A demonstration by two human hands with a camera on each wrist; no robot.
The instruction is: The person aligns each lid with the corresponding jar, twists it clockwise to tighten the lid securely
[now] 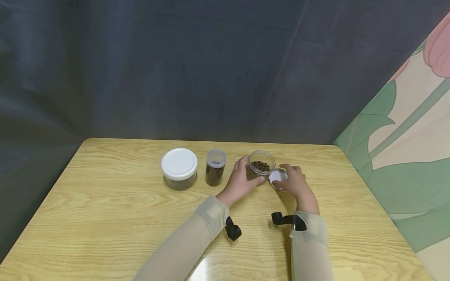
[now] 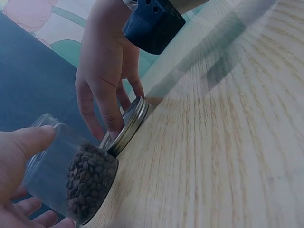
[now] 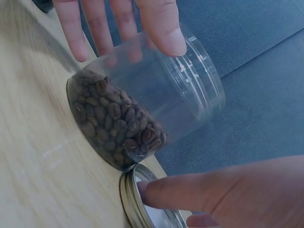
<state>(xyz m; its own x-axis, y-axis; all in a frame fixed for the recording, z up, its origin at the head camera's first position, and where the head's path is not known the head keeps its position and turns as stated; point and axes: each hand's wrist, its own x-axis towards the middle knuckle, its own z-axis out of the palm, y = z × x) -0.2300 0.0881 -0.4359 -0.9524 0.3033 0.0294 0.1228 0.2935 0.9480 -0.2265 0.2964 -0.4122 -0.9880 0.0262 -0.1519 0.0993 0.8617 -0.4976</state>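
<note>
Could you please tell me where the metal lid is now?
In the head view, the metal lid is just right of the open jar, partly covered by the right hand.

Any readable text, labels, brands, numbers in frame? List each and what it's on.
None readable in any view.
Open jar: none visible.
Lid: none visible on rim or inner face.
White-lidded tub, slim container: none visible; too small to rule out fine print.
</note>
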